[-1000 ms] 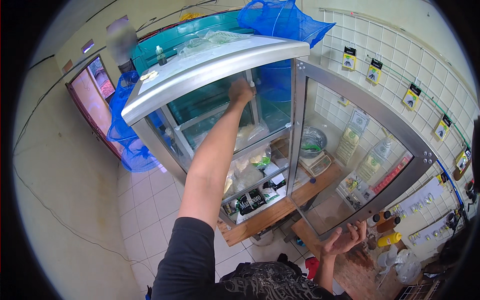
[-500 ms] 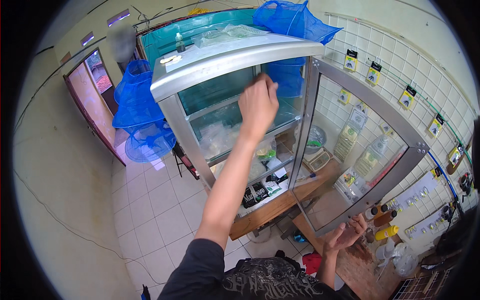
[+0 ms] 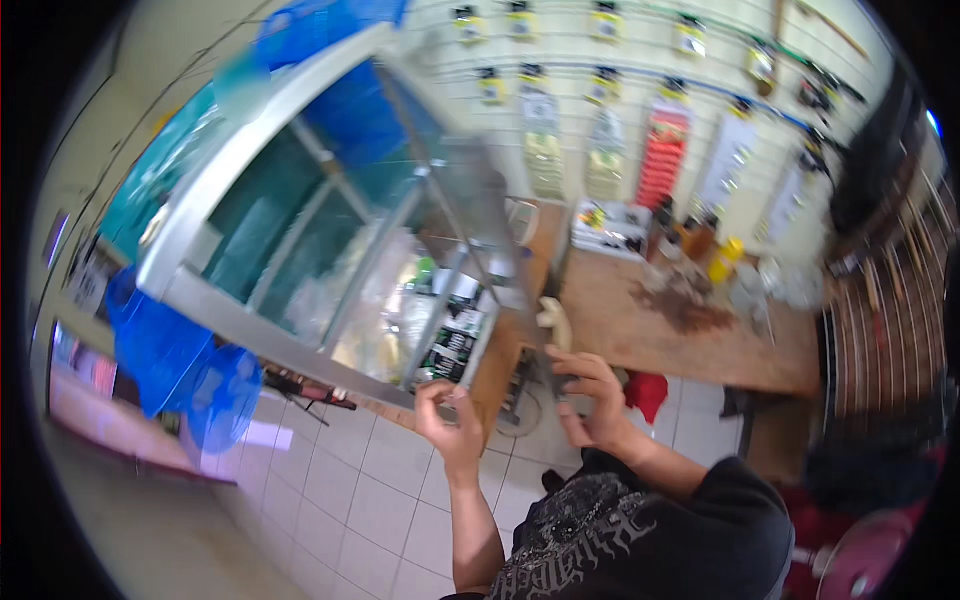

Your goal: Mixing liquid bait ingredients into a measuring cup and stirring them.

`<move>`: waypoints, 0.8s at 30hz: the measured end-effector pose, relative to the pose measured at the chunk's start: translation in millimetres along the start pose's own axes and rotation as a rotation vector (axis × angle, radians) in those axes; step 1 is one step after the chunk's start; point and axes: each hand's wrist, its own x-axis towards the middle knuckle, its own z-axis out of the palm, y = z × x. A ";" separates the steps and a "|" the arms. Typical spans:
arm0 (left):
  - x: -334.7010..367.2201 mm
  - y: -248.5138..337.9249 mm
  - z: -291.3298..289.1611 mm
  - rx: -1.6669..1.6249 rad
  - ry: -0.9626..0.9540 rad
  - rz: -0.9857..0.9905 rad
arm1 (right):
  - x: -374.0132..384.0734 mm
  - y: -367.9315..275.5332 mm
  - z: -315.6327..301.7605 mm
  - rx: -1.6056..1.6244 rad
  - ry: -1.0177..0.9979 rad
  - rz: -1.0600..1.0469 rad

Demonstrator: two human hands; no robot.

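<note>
An aluminium-framed glass cabinet [image 3: 205,320] appears tilted in view, its glass door [image 3: 505,235] swung partly outward. My right hand [image 3: 597,400] is closed on the lower free edge of that door, fingers on one side and thumb on the other. Beside the cabinet's lower front corner is my left hand [image 3: 452,425], its fingers loosely curled and apart from the thumb, with nothing visible in it. Inside the cabinet lie clear plastic bags [image 3: 375,285] and black packs [image 3: 447,358]. Motion blurs the door and the cabinet frame.
A wooden table [image 3: 640,335] stands to the right, with bottles, a yellow squeeze bottle [image 3: 726,260] and plastic bags at its back. Small packets hang on a white wall grid. Blue mesh nets [image 3: 160,345] hang left of the cabinet. Below is a tiled floor [image 3: 350,490].
The view has turned right. My left hand has come down from the cabinet's upper front to its lower corner. The door has swung inward, and my right hand now grips its edge.
</note>
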 end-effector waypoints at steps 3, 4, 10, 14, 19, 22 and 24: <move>-13.9 0.3 -3.9 -0.149 -0.041 -0.043 | -9.0 -16.4 11.2 -0.021 -0.082 0.033; -17.4 1.9 -2.3 -0.193 -0.060 -0.046 | -12.5 -18.3 11.4 -0.017 -0.154 0.050; -36.2 -8.1 0.2 -0.080 -0.001 -0.087 | -45.0 -16.8 7.0 -0.145 -0.108 0.216; -31.8 -20.9 -10.8 0.174 0.174 -0.199 | -88.5 3.5 -17.7 -0.284 -0.169 0.425; -17.9 -20.1 -11.8 0.267 0.229 -0.185 | -155.5 38.0 -62.9 -0.472 -0.229 0.658; -9.0 -37.5 -15.0 0.328 0.295 -0.015 | -180.5 47.0 -87.9 -0.547 -0.273 0.795; -5.5 -36.6 -10.6 0.347 0.300 -0.043 | -197.4 54.9 -106.9 -0.565 -0.241 0.845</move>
